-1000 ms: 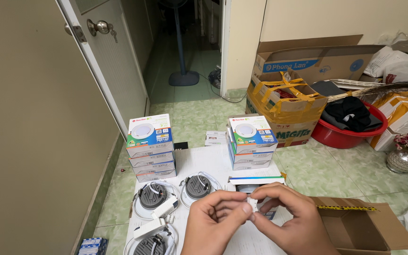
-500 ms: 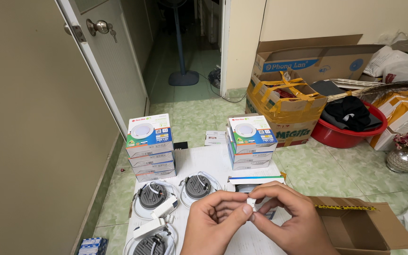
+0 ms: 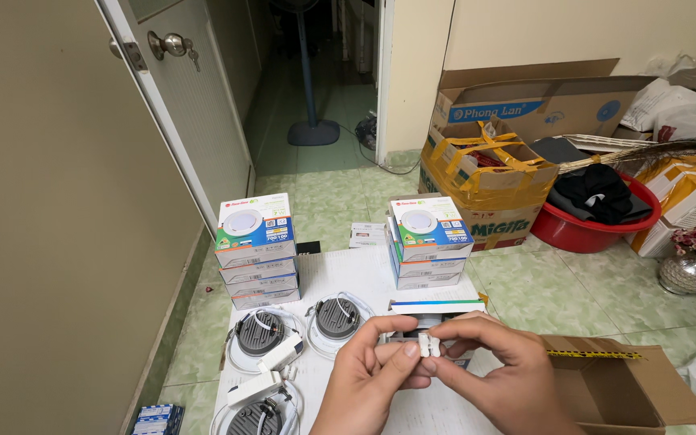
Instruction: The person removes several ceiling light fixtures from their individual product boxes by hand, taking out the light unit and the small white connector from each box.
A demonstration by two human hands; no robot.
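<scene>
Left hand (image 3: 372, 372) and right hand (image 3: 489, 366) both pinching 1 small white connector (image 3: 427, 346) above white table (image 3: 348, 278).

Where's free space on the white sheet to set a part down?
Bare patch on the white sheet between the left box stack and right box stack. Crowded nearer: round lamps, wires, left hand and right hand pinching a small white connector.

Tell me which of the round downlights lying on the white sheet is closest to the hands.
The middle downlight, lying dark back up just left of the left hand. The other two sit farther left: one beside it, one at the bottom edge.
</scene>
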